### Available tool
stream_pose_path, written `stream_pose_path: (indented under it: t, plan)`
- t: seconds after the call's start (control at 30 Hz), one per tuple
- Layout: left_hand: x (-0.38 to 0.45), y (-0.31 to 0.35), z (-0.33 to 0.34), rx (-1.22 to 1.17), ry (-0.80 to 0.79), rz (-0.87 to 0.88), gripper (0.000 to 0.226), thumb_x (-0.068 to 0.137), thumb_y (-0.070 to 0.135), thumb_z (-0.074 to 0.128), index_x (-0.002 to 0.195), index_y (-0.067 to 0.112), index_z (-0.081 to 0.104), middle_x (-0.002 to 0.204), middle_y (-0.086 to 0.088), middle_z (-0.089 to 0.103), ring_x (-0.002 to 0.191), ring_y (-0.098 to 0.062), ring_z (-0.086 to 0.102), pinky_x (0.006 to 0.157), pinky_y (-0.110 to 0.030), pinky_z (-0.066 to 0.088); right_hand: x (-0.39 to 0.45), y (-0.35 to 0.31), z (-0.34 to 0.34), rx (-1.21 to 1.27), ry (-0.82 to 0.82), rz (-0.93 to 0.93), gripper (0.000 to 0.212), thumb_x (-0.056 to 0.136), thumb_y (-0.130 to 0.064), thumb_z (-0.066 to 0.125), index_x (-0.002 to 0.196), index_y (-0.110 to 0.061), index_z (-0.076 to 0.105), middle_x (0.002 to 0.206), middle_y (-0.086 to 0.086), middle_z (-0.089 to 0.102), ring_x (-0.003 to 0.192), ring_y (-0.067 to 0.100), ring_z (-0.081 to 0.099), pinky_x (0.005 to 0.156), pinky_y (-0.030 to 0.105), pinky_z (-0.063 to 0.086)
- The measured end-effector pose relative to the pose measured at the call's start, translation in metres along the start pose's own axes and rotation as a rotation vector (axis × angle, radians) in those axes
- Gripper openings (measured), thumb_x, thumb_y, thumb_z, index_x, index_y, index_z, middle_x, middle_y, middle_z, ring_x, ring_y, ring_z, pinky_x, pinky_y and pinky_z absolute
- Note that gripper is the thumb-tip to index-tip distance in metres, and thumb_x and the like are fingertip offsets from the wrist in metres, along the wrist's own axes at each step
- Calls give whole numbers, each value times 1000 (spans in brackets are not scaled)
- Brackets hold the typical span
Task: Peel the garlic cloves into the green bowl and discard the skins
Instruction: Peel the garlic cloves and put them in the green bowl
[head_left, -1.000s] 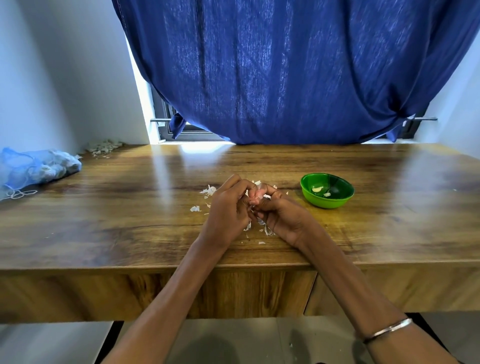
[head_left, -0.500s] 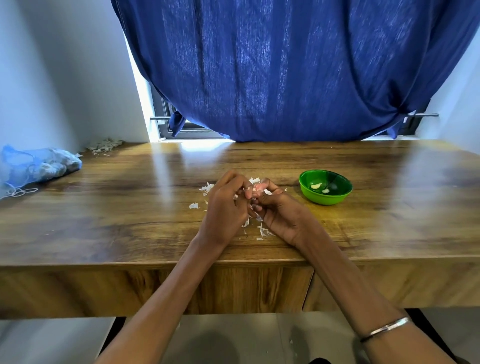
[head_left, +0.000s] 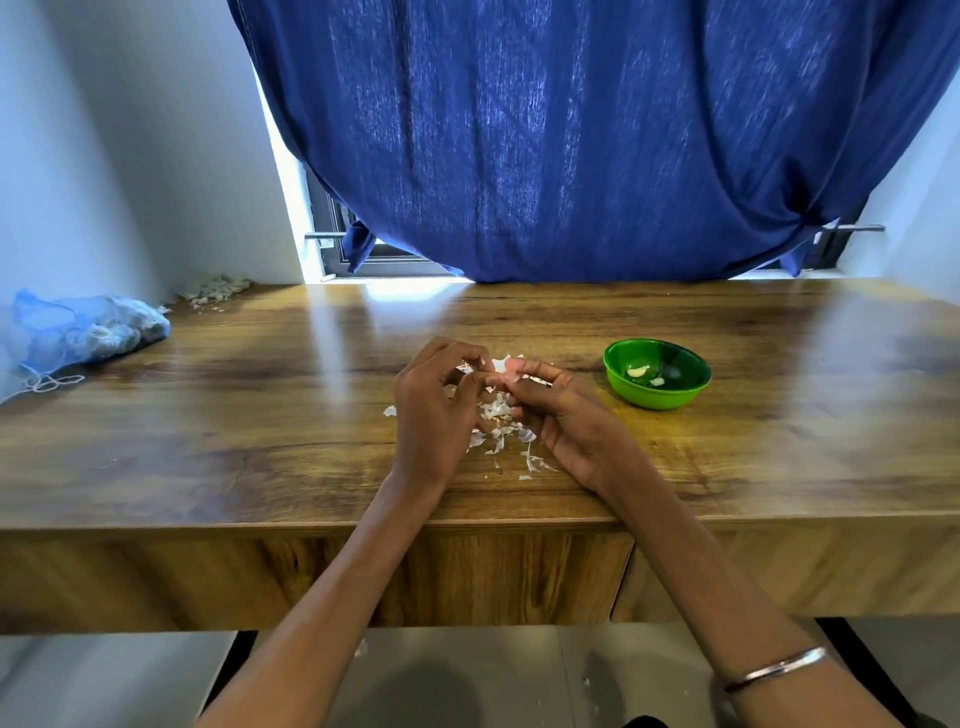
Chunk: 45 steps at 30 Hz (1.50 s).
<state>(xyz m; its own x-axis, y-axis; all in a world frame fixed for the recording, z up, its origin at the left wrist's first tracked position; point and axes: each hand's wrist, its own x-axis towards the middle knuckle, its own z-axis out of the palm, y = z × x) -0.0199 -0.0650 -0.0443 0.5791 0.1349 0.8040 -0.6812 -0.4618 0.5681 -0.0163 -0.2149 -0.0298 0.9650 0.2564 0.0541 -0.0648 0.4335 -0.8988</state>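
Both hands, left hand and right hand, pinch a garlic clove above scattered skins on the table; a slipped grip could send it wide of the green bowl, which holds 2 cloves.

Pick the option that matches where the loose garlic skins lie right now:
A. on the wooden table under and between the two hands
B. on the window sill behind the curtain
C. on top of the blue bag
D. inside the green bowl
A: the loose garlic skins lie scattered on the wooden table beneath the left hand and right hand, while the green bowl holds only peeled cloves.
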Motion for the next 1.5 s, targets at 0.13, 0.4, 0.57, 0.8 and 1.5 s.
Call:
stream_pose_path:
  t: [0.13,0.4,0.57,0.8,1.5]
  plan:
    - [0,2,0,-26,-50,-23,23,90,-10,65,95,12,68,94,0,64,63,-15,69,46,-28,56,-1,1,-1,-136,-31,-60,19,94,-3,64,109,-11,72,90,1,77,79,7,66,66,17,55]
    - [-2,5,0,-113,-1,-172,15,91,-6,67,90,8,72,85,-6,72,54,-19,68,37,-33,52,-2,4,2,-356,97,-204,15,91,-6,71,96,-19,76,92,-1,78,78,4,68,63,24,56]
    - [-2,4,0,-75,-23,-168,7,91,2,71,92,8,73,88,4,73,52,-13,68,41,-43,53,-1,3,1,-320,129,-195,14,91,-5,71,98,-16,76,93,4,78,77,6,69,58,22,53]
    - [-2,6,1,-54,-45,-162,10,90,-2,71,91,7,70,91,7,69,50,-11,66,41,-38,52,-1,2,0,-241,150,-171,12,90,-6,72,98,-13,78,93,4,78,76,8,65,58,21,53]
    - [-1,3,1,-70,-49,-144,23,90,7,76,112,13,78,110,6,73,68,-10,71,50,-18,52,6,6,-4,-277,132,-108,9,93,-18,69,97,-11,73,80,-4,76,69,4,60,59,21,49]
